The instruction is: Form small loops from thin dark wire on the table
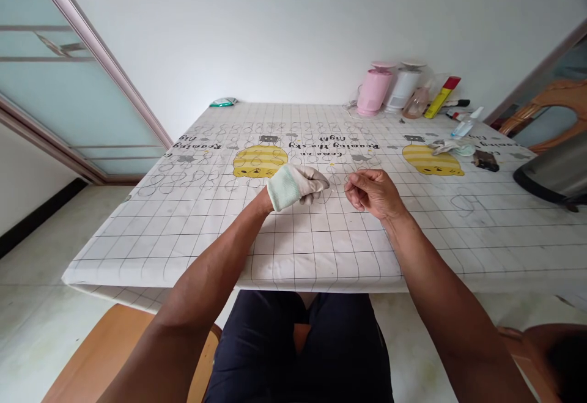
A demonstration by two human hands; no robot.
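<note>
My left hand (pixel 305 184) wears a pale knitted glove with a green cuff. Its fingertips pinch a thin wire (pixel 333 190), which glints faintly in the gap between my hands. On the other side, my bare right hand (pixel 370 192) has thumb and fingers closed at the wire's far end; the exact grip is too fine to make out. Both hands are just above the checked tablecloth (pixel 316 262), near the table's front. Several thin wire loops (pixel 183 180) lie in rows across the cloth on the left and behind my hands.
A loose wire coil (pixel 465 204) lies to the right. Beyond it are a metal kettle (pixel 554 173), a dark small box (pixel 486 160), a crumpled glove (pixel 454 147) and a clear bottle (pixel 466 123). Pink (pixel 373 91) and white devices (pixel 402 89) stand by the wall.
</note>
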